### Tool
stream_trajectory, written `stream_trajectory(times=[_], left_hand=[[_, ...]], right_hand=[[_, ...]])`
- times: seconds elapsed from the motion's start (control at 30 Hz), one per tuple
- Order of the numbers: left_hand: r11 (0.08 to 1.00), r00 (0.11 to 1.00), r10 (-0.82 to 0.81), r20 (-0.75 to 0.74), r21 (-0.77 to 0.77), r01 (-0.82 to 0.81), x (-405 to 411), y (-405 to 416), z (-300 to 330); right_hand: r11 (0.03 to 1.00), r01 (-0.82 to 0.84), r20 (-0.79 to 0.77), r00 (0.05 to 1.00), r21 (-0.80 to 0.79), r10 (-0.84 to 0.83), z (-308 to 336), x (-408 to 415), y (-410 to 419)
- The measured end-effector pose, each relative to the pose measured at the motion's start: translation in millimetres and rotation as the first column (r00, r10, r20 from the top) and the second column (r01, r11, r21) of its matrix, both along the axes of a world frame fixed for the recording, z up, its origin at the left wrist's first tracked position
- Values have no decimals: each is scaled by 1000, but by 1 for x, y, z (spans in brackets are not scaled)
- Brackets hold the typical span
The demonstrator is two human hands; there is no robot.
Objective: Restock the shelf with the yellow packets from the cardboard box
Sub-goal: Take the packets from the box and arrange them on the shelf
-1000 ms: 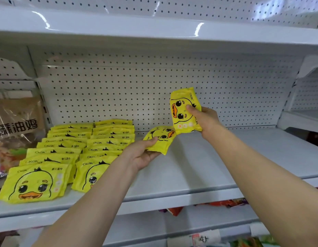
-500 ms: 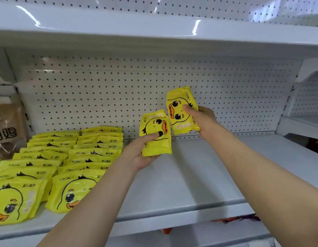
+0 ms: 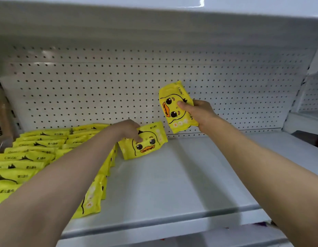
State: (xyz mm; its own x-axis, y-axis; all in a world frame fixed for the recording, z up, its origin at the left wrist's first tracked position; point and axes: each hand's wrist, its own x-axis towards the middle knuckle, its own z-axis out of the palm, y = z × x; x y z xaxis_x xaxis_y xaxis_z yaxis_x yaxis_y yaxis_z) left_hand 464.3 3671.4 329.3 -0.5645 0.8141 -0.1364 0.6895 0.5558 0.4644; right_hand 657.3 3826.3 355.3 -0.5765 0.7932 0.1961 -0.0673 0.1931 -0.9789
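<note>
The left hand [image 3: 127,130] reaches in over the white shelf [image 3: 172,184] and grips a yellow packet [image 3: 143,140] printed with a duck face. The thumb lies on the packet's front and the other fingers curl over its top edge. This packet stands tilted near the back of the shelf, its lower edge at or touching the shelf surface, just to the right of the rows of yellow packets [image 3: 38,154] already laid there. Those rows run from the back toward the front edge, overlapping one another, and fill the left part of the shelf; the left forearm crosses above them.

The right hand [image 3: 199,113] holds a second yellow packet [image 3: 176,106] up in the air, above the shelf and in front of the perforated back panel [image 3: 101,90]. The thumb presses on the duck's face and the fingers wrap round behind, so the hand is closed around the packet. This packet is turned on end, with the duck face lying sideways and the brand lettering near its top edge. It sits just up and to the right of the packet in the left hand; whether the two touch cannot be told.

At the far left edge a brownish bag [image 3: 1,118] with dark lettering stands beside the rows. An upper shelf [image 3: 154,18] spans the top of the view. The cardboard box is out of view.
</note>
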Motion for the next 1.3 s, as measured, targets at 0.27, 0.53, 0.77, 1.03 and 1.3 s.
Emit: stream_trajectory(times=[0.27, 0.53, 0.77, 1.03, 1.3], left_hand=[[985, 938, -121, -325, -159, 72, -24, 23, -8], [995, 907, -75, -414, -94, 40, -46, 36, -20], [998, 836, -52, -546, -67, 18, -49, 42, -25], [999, 768, 4, -641, -29, -29, -45, 46, -32], [994, 576, 90, -813, 34, -107, -39, 50, -44]], right_hand=[[995, -49, 55, 997, 82, 45, -6, -10, 9], [992, -64, 110, 993, 111, 52, -13, -21, 22], [986, -82, 133, 989, 142, 63, -10, -21, 29], [983, -106, 137, 987, 151, 85, -13, -20, 35], [969, -102, 210, 976, 224, 54, -12, -26, 43]])
